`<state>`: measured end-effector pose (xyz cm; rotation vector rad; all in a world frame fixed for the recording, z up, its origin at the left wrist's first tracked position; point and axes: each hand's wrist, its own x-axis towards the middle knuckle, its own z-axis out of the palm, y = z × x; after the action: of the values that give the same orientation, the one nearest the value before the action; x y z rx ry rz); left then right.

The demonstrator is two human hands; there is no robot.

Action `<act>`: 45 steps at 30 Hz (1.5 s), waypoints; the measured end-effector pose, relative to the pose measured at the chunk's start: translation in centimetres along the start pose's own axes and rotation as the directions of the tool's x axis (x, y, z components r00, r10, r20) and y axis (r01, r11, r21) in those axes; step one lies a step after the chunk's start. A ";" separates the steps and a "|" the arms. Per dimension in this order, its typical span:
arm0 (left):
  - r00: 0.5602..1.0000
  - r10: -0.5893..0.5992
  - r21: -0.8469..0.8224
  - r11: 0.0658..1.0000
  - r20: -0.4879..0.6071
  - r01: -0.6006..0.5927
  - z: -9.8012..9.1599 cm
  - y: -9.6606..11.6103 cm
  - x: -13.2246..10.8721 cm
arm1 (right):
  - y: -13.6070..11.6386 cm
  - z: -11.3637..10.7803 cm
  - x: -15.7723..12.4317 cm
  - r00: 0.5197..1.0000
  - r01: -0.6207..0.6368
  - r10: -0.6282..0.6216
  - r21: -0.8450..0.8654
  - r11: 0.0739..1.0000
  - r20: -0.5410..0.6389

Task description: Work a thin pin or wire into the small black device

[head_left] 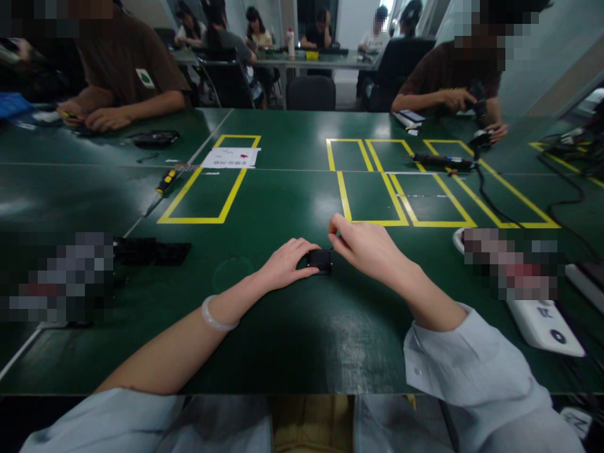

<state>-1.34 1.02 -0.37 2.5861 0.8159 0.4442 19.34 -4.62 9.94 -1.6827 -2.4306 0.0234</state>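
Note:
A small black box-shaped part (321,260) lies on the green table (292,327) in front of me. My left hand (293,261) grips it from the left, with the thumb along its near edge and the fingers over its far edge. At the part's right side, my right hand (361,245) is closed in a pinch, fingertips just above and beside the box. A thin dark piece shows between that pinch and the box's corner, too small to name.
Yellow tape outlines (201,221) mark the table ahead. A yellow-black screwdriver (165,182) and black parts (155,250) lie to the left. A white power strip (547,324) and cables are on the right. Two people (136,69) work across the table; one holds a dark tool (479,107).

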 end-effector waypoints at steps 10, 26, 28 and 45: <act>1.000 0.005 -0.001 1.000 -0.004 -0.005 0.0 0.0 0.0 | 0.1 0.1 0.1 1.000 -0.002 0.002 -0.009 1.000 0.006; 1.000 0.012 -0.003 1.000 0.000 -0.012 0.0 0.1 -0.1 | 0.5 0.0 0.0 0.999 -0.034 0.037 -0.076 0.997 0.036; 1.000 0.009 -0.005 1.000 -0.002 -0.009 -0.1 0.1 -0.1 | 0.6 0.0 -0.1 0.999 -0.019 0.021 -0.046 0.999 0.029; 1.000 0.006 -0.007 1.000 -0.002 -0.006 0.0 0.0 0.1 | 0.0 -0.2 -0.1 0.999 -0.038 0.038 -0.021 0.999 0.015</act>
<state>-1.31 1.07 -0.33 2.5824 0.8061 0.4501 19.42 -4.69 10.07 -1.7436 -2.4179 0.0162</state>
